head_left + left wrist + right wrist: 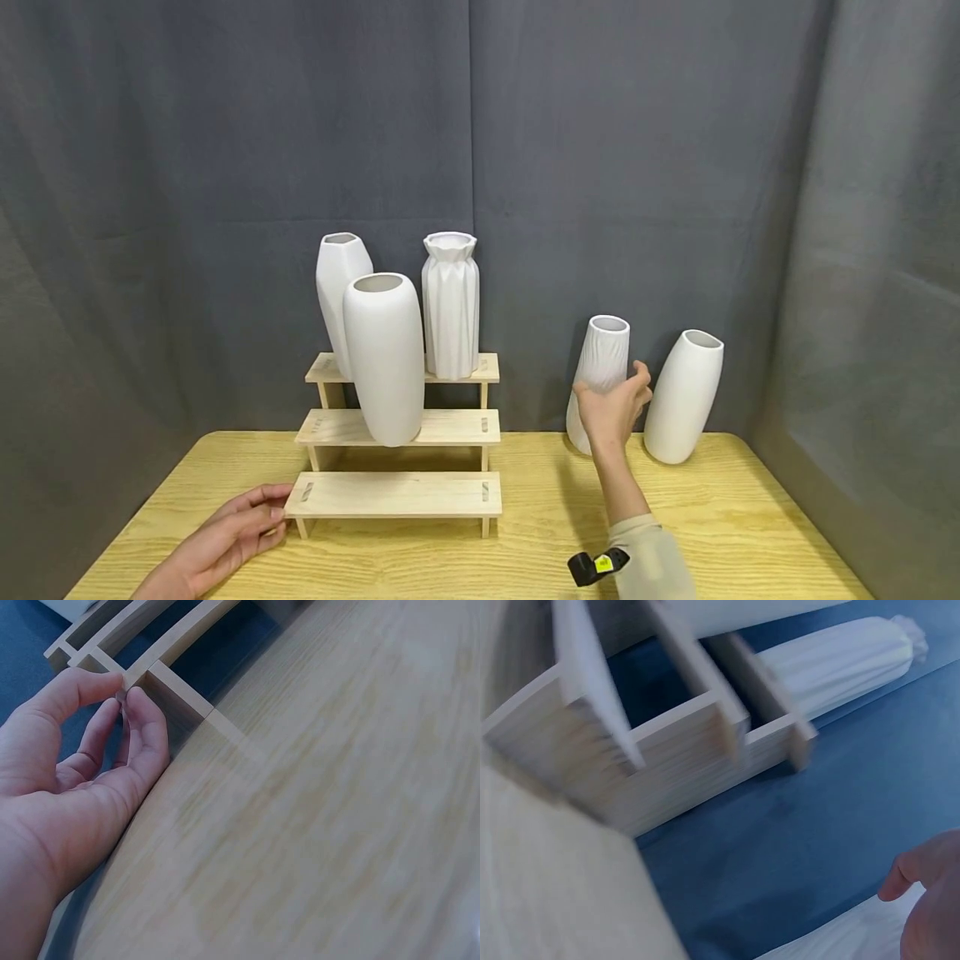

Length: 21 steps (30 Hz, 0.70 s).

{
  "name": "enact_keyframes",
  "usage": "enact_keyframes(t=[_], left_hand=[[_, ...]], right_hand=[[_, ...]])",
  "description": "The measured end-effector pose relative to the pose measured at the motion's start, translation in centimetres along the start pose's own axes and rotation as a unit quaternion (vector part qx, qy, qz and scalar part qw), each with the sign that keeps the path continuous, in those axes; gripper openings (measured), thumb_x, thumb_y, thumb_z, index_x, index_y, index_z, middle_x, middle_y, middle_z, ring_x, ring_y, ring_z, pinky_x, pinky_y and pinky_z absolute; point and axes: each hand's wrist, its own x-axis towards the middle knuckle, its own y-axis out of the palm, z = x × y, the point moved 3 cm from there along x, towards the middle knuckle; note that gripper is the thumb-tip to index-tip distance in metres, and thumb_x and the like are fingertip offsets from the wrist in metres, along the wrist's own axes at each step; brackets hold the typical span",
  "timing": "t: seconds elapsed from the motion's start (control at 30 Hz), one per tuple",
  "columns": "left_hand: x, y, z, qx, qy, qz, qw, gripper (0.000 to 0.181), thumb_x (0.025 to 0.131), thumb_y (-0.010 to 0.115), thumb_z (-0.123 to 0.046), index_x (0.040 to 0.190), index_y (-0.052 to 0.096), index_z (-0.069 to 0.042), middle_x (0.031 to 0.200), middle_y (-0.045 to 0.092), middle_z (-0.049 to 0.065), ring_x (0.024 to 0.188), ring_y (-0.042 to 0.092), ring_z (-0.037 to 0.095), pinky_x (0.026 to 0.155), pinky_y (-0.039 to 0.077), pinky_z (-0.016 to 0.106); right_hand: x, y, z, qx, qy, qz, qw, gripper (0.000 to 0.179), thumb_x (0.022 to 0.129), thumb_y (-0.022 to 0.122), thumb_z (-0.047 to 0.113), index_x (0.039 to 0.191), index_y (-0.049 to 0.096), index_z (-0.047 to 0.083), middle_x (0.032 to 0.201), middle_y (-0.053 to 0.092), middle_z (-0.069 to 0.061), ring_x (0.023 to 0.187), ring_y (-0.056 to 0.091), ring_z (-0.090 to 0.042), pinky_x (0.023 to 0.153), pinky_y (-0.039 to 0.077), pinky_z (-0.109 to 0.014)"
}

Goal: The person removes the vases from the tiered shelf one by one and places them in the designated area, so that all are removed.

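My left hand (225,537) pinches the left end of the lowest step of a three-step wooden stand (393,493); thumb and fingertips meet at its corner in the left wrist view. My right hand (613,408) is in front of a white vase with a finely ridged surface (602,354), thumb and fingers spread. Whether it touches that vase cannot be told. Right of the hand, a smooth white vase (684,396) leans slightly. On the stand are a smooth oval vase (386,358) on the middle step, plus a faceted vase (341,283) and a pleated vase (452,317) on the top step.
The stand rests on a light wood-grain table (540,517) with rounded back corners. Dark grey curtains (637,167) hang behind it and at both sides. A small black device with a yellow label (600,565) sits on the right sleeve.
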Motion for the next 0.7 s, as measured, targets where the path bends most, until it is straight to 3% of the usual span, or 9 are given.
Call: enact_keyframes(t=[0.37,0.57,0.7], left_hand=[[-0.2,-0.1,0.2,-0.013,-0.003,0.004,0.9999,0.042,0.109,0.032,0.005,0.129,0.064,-0.013,0.128,0.06,0.006,0.11,0.059,0.017,0.098,0.049,0.034],[-0.1,-0.1,0.0,-0.012,0.008,0.01,0.9999,0.04,0.109,0.035,0.004,0.13,0.065,-0.013,0.129,0.06,0.006,0.112,0.06,0.017,0.099,0.049,0.034],[0.1,0.0,0.0,-0.011,0.021,0.025,0.9994,0.04,0.108,0.036,0.005,0.131,0.064,-0.012,0.129,0.06,0.007,0.112,0.06,0.017,0.099,0.049,0.034]], right_hand=[[-0.7,-1.6,4.8,0.002,-0.074,0.004,0.9972,0.06,0.076,0.074,0.007,0.133,0.054,-0.001,0.13,0.044,-0.026,0.121,0.048,-0.042,0.1,0.041,-0.053],[-1.6,-1.4,5.9,0.018,-0.089,0.022,0.9956,0.043,0.079,0.072,0.009,0.121,0.065,-0.001,0.117,0.057,-0.02,0.108,0.056,-0.035,0.09,0.044,-0.045],[-2.3,-0.4,6.4,0.059,-0.107,0.062,0.9906,0.032,0.083,0.069,0.006,0.115,0.068,0.001,0.108,0.067,-0.016,0.097,0.062,-0.028,0.079,0.047,-0.034]])
